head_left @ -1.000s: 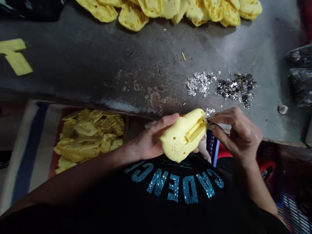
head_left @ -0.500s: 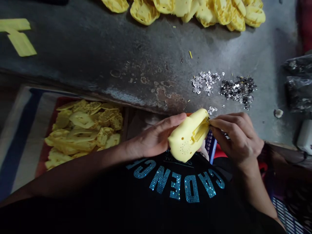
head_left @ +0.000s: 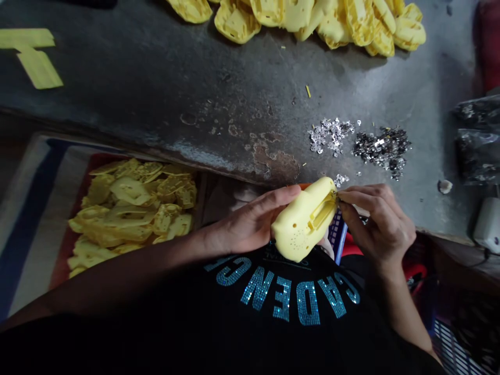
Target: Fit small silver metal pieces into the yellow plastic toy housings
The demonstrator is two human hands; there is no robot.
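A yellow plastic shell with a long recess and a patch of small holes is held in my left hand, thumb along its upper side. The shell is tilted, its narrower end up and to the right. At that end my right hand pinches with thumb and forefinger at the edge of the recess. A tiny dark metal piece seems to sit at the fingertips, too small to make out fully. Just beyond the shell lie a few small silver metal clips on the table.
On the grey table are a silver clip pile, a darker metal pile and a row of yellow shells. Plastic bags lie at the right. A red crate of yellow parts stands below the edge at left.
The view has shifted slightly. The left hand still holds the shell at nearly the same tilt, and the right fingertips stay at its narrow end.
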